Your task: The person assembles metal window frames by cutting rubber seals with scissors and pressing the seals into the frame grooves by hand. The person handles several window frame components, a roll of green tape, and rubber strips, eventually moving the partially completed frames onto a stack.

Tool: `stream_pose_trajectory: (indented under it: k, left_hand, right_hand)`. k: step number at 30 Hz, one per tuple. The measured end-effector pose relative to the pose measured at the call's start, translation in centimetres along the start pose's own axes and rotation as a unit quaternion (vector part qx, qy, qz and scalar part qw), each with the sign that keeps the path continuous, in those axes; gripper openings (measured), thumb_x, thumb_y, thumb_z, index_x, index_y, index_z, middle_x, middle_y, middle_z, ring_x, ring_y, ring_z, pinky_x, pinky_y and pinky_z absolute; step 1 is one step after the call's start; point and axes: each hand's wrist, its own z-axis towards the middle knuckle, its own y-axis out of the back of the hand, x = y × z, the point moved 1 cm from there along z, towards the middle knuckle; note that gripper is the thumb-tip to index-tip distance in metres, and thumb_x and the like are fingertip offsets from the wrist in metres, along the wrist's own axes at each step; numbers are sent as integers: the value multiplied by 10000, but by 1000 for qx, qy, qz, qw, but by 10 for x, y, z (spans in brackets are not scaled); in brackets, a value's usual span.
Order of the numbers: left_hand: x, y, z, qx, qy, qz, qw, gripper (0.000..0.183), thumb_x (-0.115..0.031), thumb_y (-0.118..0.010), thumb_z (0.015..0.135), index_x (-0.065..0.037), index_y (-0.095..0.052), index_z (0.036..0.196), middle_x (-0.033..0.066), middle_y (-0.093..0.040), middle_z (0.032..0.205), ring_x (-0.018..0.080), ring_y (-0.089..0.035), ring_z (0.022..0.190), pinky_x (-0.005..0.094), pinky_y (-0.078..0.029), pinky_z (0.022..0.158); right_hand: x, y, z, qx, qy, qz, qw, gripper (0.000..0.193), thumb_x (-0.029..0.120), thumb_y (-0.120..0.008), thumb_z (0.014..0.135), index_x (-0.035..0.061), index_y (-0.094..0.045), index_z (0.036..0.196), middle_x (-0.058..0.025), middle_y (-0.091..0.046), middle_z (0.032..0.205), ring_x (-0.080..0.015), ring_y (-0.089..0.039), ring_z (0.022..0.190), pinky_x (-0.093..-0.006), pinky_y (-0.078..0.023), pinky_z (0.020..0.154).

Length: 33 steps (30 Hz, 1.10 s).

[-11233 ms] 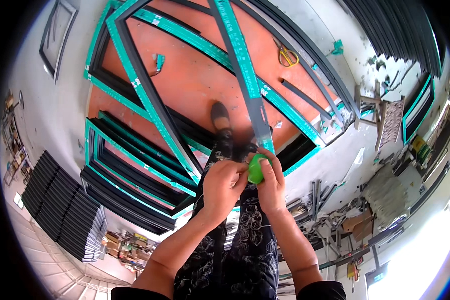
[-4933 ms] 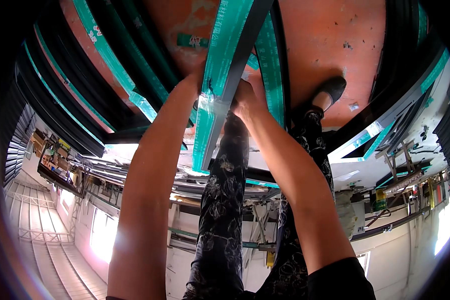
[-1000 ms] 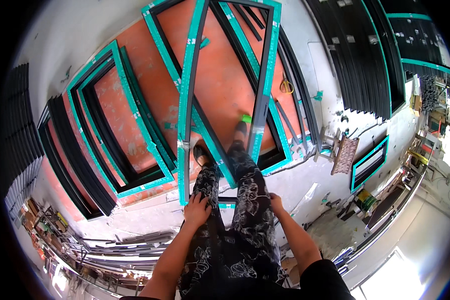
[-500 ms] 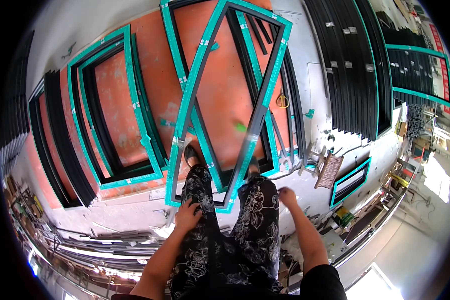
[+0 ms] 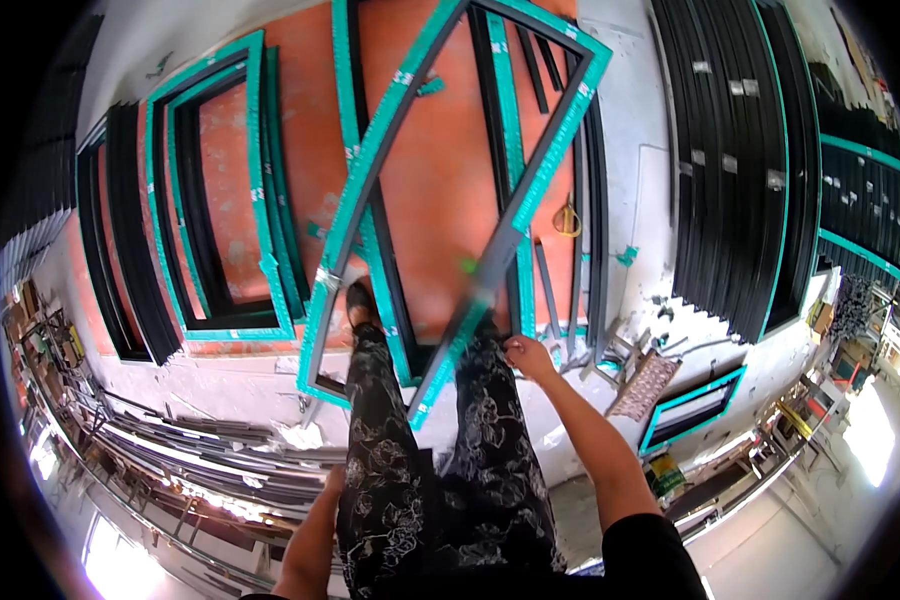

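R hand has moved inward over R leg, nearer to the top frame, & L hand has left the front of L leg; prob. neither one supports the frame now. R fingers are loosely bent, contents unclear; L hand is mostly hidden, so I can't tell. Top frame crosses another frame, its lower end past near edge of orange sheet, long axis slanting toward the sheet's far R corner.
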Motion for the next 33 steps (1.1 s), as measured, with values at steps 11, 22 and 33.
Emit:
stream_pose_trajectory:
  k: [11,22,33]
  left_hand:
    - [-134,-131,-32,-98,97,-206,969,349,-260,-496,933,-31,-638,1154,157,-673,1077,261,-643,992,347,-480,844]
    - [-110,-269,-107,-66,220,-207,951,311,-291,-545,927,-69,-665,1109,144,-687,1052,284,-657,972,368,-494,836]
    - [-71,-477,-164,-33,313,-544,777,308,-258,-601,929,-15,-663,1107,108,-699,1036,166,-619,951,303,-478,857]
  right_hand:
    - [-99,138,37,-93,-53,-340,934,204,168,-587,799,97,-680,965,-174,-687,963,-353,-658,913,-463,-520,784]
    - [9,47,167,-94,329,-555,758,355,154,-549,835,99,-607,1181,-130,-622,1034,-282,-596,994,-396,-494,844]
    - [-9,-24,281,-11,497,-738,456,158,185,-519,824,129,-616,936,-41,-590,895,-212,-557,925,-393,-416,894]
